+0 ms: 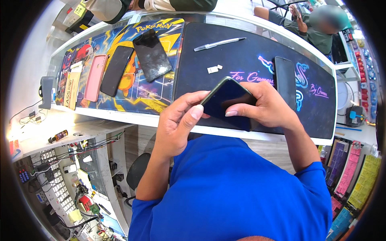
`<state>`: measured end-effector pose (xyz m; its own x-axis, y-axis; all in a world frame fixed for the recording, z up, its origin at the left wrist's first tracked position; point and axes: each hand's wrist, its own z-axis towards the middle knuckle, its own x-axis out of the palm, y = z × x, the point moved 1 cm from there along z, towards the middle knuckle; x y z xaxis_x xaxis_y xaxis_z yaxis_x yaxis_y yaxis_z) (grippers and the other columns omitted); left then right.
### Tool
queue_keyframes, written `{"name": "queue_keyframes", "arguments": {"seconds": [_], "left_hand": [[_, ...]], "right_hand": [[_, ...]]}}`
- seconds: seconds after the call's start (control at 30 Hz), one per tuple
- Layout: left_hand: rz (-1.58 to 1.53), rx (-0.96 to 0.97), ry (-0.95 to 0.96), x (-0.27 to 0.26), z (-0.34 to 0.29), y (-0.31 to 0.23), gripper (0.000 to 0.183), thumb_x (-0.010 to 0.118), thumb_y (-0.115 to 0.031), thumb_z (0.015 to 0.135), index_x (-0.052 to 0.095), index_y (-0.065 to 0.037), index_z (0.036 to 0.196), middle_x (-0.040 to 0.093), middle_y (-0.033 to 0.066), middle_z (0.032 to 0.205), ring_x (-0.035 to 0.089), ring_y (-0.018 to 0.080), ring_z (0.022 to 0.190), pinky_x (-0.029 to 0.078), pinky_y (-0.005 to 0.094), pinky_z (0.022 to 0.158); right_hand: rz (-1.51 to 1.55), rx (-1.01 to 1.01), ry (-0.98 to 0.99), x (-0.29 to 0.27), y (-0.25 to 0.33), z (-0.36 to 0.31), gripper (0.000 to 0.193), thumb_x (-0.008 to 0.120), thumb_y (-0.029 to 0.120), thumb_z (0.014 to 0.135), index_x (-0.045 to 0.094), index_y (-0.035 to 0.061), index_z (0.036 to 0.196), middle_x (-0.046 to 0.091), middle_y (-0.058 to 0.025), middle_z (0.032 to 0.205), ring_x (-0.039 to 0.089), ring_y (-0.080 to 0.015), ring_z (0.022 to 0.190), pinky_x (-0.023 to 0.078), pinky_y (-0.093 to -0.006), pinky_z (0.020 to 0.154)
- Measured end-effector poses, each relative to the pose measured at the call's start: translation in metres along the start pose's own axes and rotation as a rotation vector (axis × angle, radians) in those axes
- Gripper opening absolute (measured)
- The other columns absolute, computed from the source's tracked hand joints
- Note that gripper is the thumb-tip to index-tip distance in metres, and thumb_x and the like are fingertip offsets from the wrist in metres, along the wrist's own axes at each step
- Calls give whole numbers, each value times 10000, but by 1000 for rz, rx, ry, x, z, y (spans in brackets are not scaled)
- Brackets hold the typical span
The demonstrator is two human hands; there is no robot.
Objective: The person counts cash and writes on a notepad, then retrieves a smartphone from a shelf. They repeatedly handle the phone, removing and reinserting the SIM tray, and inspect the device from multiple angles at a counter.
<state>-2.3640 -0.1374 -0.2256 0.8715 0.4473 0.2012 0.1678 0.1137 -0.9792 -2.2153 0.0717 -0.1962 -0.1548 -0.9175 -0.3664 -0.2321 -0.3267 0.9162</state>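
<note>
A dark smartphone [229, 100] is held between my two hands, over the near edge of the counter, its screen facing up and black. My left hand [179, 124] grips its left edge, thumb and fingers closed on it. My right hand [267, 104] holds the right side, with the thumb lying across the screen. Just beyond the phone, two small white pieces [214, 69] lie on the black mat [249, 50]. A clear pen [220, 44] rests farther back. To the right of my right hand lies another black phone [285, 82].
On a colourful mat [157, 94] to the left lie a cracked-looking dark phone [152, 55], a black phone [116, 71], a pink phone case [95, 78] and a slim box [72, 90]. A person [321, 28] sits beyond the counter. A cluttered workbench [80, 136] stands at the lower left.
</note>
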Motion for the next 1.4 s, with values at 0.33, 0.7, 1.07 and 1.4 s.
{"name": "queue_keyframes", "arguments": {"seconds": [0.33,0.7,1.07,1.4], "left_hand": [[334,143,112,-15,13,-27,295,674,-33,1036,774,7,1311,798,157,1171,731,168,997,564,292,877],[467,242,167,-5,31,-35,318,718,6,984,787,3,1294,816,157,1179,769,212,1014,573,304,887],[472,280,203,-5,40,-26,362,669,-20,1015,753,-15,1367,805,169,1223,777,216,1067,578,315,952],[471,233,216,-7,44,-20,386,671,-39,1036,726,-44,1418,805,154,1246,779,200,1107,579,300,964]], "right_hand": [[-54,-109,-65,1,-3,-12,356,884,322,927,771,31,1098,785,-97,840,720,-192,711,544,-346,669],[-369,-226,13,-12,5,-9,333,915,316,875,749,34,934,771,-103,776,726,-260,669,509,-353,618],[-327,-226,20,-18,2,-4,356,923,346,860,758,39,930,724,-104,715,681,-254,611,477,-360,587],[-322,-174,84,-26,-5,3,325,902,299,894,777,19,1001,736,-129,754,693,-259,629,499,-355,604]]}}
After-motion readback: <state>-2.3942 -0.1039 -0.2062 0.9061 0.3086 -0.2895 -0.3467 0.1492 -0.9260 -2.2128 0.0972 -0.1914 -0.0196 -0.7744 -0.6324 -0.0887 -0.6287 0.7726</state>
